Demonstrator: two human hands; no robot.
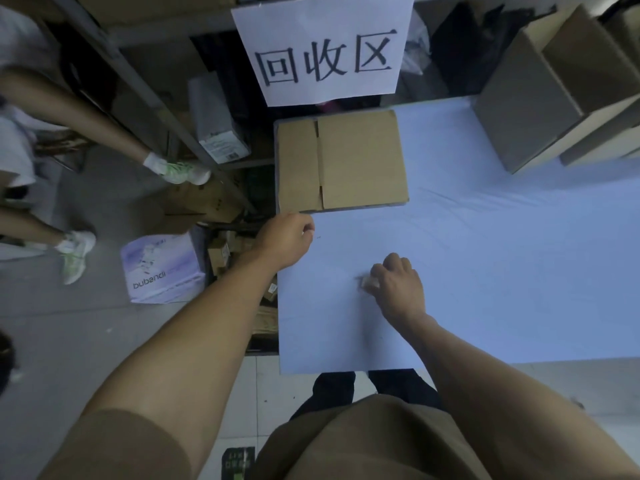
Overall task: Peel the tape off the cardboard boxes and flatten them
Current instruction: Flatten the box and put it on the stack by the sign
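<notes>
Nearest the lens, a brown short-sleeved shirt fills the bottom of the view, with both bare forearms reaching up from it onto the pale blue table (502, 271).

Judging from the layout, the next piece of work is the flattened brown cardboard box (341, 161), lying flat at the table's far left corner, at about twelve o'clock from the person. Its fold crease runs toward and away from the person, and its near edge runs left to right. No tape strip can be made out on its upper face.

Directly below that near edge, at about six o'clock from the box's near left corner, sits the left hand (287, 239), fingers curled under into a loose fist, just short of the cardboard; whether it holds anything I cannot tell. It is clearly the nearer hand to the flat box.

At roughly four o'clock from the left hand, the right hand (398, 284) is curled around a small pale blurred scrap (366, 282), possibly wadded tape, pressed against the table.

Further out, at two o'clock, upright grey-brown open cardboard boxes (540, 95) wait at the table's far right. A white paper sign with black characters (325, 46) hangs beyond the flat box.
</notes>
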